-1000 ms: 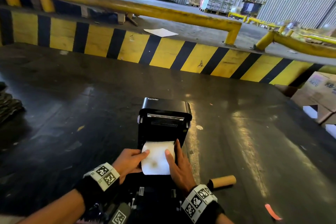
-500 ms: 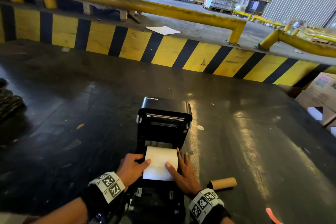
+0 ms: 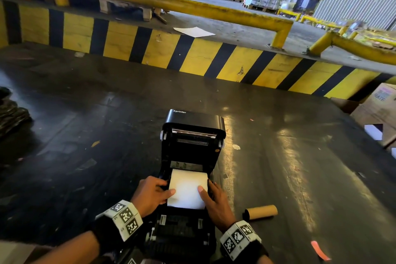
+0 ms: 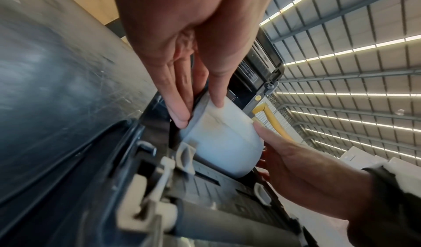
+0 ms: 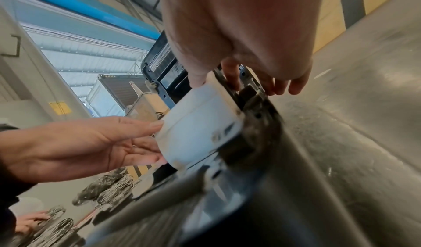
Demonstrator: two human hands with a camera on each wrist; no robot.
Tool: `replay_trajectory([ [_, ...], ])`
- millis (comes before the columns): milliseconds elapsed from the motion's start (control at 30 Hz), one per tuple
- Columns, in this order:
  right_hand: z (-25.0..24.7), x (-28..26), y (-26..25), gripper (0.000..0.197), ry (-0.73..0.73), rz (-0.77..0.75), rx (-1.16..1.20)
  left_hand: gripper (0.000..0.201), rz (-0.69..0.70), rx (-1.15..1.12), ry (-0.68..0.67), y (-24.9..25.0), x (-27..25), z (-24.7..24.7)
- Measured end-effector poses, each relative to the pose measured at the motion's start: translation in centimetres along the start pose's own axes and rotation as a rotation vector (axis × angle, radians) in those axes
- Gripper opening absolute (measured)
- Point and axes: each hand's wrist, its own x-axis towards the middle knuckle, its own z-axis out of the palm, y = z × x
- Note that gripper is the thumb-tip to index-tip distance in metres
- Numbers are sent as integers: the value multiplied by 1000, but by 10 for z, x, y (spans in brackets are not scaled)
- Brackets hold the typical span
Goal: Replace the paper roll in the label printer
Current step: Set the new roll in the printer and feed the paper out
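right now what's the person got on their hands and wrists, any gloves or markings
No gloves: the left hand and right hand are bare. Each wrist wears a blocky white band printed with square black-and-white coded markers, the left band and the right band, each strapped over a black cuff. The forearms behind them are bare, with no sleeves in view.

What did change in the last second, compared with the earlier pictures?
The paper roll went down from above the printer opening into its bay, and now sits lower. The left hand and right hand followed it down, still holding its two ends. The lid stayed open; the empty cardboard core stayed on the floor.
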Motion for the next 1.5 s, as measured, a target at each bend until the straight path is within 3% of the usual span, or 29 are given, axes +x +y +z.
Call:
replay_trajectory([
  [67, 3, 0, 9, 67, 10, -20, -10, 47, 21, 85, 21, -2, -1, -1],
  [200, -11, -34, -31, 85, 164, -56, -40, 53, 61, 205, 46, -5, -5, 0],
  [300, -10, -47, -36, 61, 284, -37, -44, 54, 50, 229, 61, -5, -10, 1],
  [400, -6, -50, -33, 34, 306, -10, -87, 51, 62, 243, 75, -4, -14, 4],
  [633, -3, -55, -38, 41, 337, 37, -123, 36, 81, 275, 99, -7, -20, 8],
  [900, -2, -65, -32, 28, 279, 12, -85, 40, 143, 270, 32, -15, -22, 6],
  [1300, -5, -70, -23, 32, 101, -31, -160, 50, 126, 380, -128, -21, -18, 1],
  [1500, -12, -55, -25, 35, 13, -29, -267, 44, 108, 279, -80, -19, -16, 1],
])
